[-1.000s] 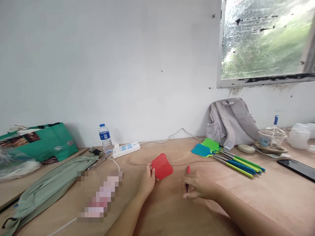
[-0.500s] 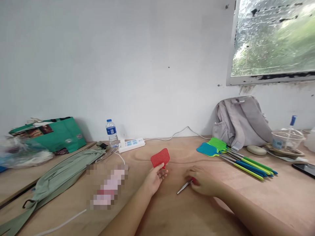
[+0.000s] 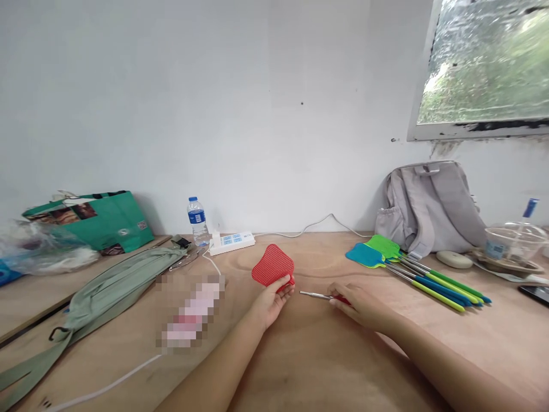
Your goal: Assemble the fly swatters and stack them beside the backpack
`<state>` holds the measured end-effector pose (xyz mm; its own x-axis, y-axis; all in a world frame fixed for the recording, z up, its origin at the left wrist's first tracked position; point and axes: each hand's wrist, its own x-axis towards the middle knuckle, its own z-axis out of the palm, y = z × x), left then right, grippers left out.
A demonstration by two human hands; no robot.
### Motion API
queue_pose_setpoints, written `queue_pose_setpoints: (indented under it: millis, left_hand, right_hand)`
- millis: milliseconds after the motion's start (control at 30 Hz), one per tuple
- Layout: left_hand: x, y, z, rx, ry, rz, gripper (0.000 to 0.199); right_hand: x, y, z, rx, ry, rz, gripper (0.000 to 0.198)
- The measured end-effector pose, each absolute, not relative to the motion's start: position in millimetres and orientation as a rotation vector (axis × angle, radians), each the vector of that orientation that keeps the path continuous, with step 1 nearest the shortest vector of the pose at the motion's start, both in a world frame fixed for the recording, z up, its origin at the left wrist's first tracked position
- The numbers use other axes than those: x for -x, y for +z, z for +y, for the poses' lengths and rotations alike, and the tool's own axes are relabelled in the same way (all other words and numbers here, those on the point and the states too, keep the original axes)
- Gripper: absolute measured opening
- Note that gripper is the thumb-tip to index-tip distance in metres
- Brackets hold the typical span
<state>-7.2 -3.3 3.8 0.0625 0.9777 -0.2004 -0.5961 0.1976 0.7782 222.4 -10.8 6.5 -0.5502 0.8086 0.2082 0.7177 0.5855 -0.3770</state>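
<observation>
A red perforated fly swatter head [image 3: 273, 265] is gripped near its neck by my left hand [image 3: 271, 303], its flat face tilted up. My right hand [image 3: 355, 304] is closed around the red handle of a metal rod [image 3: 315, 295]. The rod's bare silver end points left at the swatter head's neck, with a small gap between them. To the right of my right hand lie several fly swatters [image 3: 420, 280] with blue and green heads, silver rods and coloured handles.
Behind stand a water bottle [image 3: 198, 222], a white power strip [image 3: 232, 242] and a grey backpack [image 3: 429, 209]. On the left lie a green bag [image 3: 107, 223] and a sage fabric strap [image 3: 115, 286]. A plastic cup [image 3: 512, 243] and a phone [image 3: 536, 293] are at right.
My right hand has turned the rod from slanting down-left to nearly level, its tip now nearer the swatter head. My left hand has tilted the red head further left. The view has shifted slightly.
</observation>
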Motion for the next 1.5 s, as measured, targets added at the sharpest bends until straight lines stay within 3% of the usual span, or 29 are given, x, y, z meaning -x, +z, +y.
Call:
queue_pose_setpoints:
  millis: [900,1300,1500]
  left_hand:
    - [-1,6,-9,-0.560,1.332,0.754,0.009]
    - [-2,3,-11,-0.603,1.339,0.791,0.004]
    - [-7,4,-12,-0.645,1.394,0.764,0.014]
  right_hand:
    - [-209,6,-20,1.111,0.517,-2.258,0.020]
    - [-210,7,-24,1.126,0.389,-2.274,0.013]
    - [-200,10,-31,1.180,0.416,-2.263,0.007]
